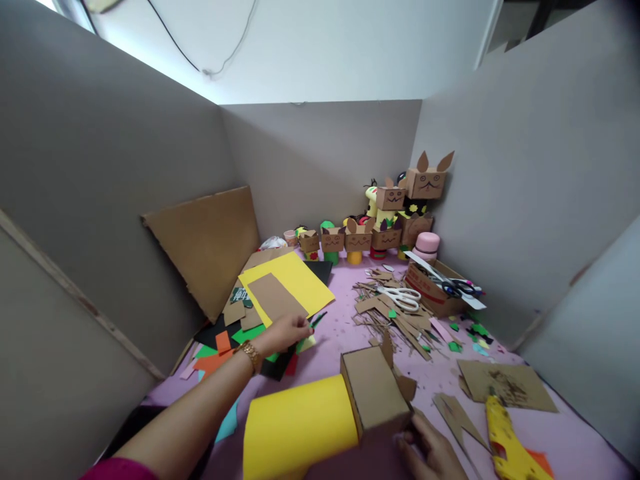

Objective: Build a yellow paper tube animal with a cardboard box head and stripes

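Note:
My left hand, with a gold bracelet at its wrist, reaches over the coloured paper at the left middle of the table. Its fingers are pinched together, and a thin dark-green pointed piece sticks out from the fingertips; I cannot make out its kind. In front of me lies a cardboard figure on its side, with a yellow paper tube for a body and a brown cardboard box head. Pointed cardboard ears show on its far side. My right hand grips the box's lower right corner, partly cut off by the frame.
Yellow sheets lie at left. White scissors rest on cardboard scraps. A tool box stands at right, near a yellow glue gun and stained cardboard. Several finished animal figures line the back; partitions enclose the table.

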The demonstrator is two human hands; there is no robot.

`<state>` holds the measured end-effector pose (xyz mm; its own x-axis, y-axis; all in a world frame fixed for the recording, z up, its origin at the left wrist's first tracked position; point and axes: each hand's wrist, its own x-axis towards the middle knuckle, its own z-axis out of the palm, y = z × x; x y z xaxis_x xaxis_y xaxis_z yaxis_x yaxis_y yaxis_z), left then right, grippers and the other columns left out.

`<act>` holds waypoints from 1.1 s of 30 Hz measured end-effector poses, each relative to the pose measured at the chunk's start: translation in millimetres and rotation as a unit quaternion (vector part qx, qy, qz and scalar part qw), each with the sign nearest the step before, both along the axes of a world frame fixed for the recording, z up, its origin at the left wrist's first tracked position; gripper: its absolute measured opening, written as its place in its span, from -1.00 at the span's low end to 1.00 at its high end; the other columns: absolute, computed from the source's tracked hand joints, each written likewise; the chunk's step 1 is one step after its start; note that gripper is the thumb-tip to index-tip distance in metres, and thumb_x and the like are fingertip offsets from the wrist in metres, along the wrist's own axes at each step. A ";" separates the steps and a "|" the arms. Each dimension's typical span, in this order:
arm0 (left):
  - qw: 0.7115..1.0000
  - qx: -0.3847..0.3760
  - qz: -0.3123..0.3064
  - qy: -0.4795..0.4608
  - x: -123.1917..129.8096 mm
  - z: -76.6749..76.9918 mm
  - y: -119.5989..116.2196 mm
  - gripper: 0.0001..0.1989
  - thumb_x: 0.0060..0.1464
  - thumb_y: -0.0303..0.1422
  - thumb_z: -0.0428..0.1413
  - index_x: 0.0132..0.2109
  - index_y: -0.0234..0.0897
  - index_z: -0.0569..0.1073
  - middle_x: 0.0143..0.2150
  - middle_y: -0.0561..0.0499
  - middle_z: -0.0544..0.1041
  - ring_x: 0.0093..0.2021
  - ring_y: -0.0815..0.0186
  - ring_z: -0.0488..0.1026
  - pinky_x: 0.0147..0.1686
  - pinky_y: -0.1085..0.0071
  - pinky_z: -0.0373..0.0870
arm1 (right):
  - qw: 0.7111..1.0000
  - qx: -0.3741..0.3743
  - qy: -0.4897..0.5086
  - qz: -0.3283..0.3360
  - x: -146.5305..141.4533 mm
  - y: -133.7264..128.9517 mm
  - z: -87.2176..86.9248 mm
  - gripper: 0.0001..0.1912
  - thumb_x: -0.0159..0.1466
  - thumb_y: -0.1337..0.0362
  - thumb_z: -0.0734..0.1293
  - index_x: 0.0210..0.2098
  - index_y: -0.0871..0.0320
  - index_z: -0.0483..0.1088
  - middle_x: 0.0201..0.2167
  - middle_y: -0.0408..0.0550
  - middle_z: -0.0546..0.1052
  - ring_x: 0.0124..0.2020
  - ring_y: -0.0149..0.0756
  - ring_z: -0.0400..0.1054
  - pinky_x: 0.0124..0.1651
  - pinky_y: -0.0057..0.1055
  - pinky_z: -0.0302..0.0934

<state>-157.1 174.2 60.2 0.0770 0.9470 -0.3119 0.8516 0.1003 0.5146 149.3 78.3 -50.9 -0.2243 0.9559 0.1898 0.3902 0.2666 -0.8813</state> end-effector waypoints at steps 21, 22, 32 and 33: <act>0.995 0.017 -0.085 0.041 98.3 -2.2 -179.1 -0.85 -0.04 -0.36 0.02 -0.47 -0.24 0.46 -0.48 0.04 0.49 -0.47 0.34 0.33 -0.50 0.43 0.07 | 0.968 -0.100 0.214 -0.080 19.9 -21.4 1.0 -0.50 0.13 0.08 0.36 0.00 0.21 0.38 -0.16 0.15 0.56 -0.18 -0.11 0.46 -0.17 -0.21 0.35; 0.995 0.026 -0.080 0.057 99.1 -12.7 -179.3 -0.85 -0.05 -0.38 0.02 -0.47 -0.25 0.47 -0.46 0.00 0.51 -0.45 0.31 0.35 -0.47 0.41 0.09 | 0.969 -0.098 0.213 -0.077 21.4 -26.6 1.4 -0.51 0.13 0.08 0.37 -0.01 0.21 0.39 -0.17 0.14 0.57 -0.19 -0.12 0.47 -0.17 -0.21 0.35; 0.994 0.101 -0.023 0.036 87.9 -60.3 -200.7 -0.81 -0.02 -0.45 0.00 -0.26 -0.22 0.47 -0.26 -0.03 0.57 -0.22 0.23 0.48 -0.27 0.41 0.26 | 0.987 -0.046 0.153 -0.007 19.5 -58.2 1.2 -0.65 0.18 0.21 0.33 -0.06 0.20 0.45 -0.24 0.09 0.61 -0.22 -0.13 0.48 -0.16 -0.22 0.36; 0.993 0.111 -0.013 0.029 87.3 -62.1 -203.5 -0.81 -0.01 -0.45 -0.01 -0.25 -0.22 0.47 -0.25 -0.02 0.57 -0.22 0.24 0.48 -0.26 0.42 0.27 | 0.989 -0.037 0.143 0.001 17.4 -59.7 1.8 -0.66 0.19 0.21 0.31 -0.06 0.20 0.45 -0.23 0.10 0.62 -0.21 -0.13 0.49 -0.14 -0.21 0.37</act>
<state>-69.8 -29.3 -1.9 0.0907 0.9908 -0.1007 0.8809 -0.0327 0.4722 166.6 18.6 -49.1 -0.1735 0.9692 0.1748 0.1207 0.1971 -0.9729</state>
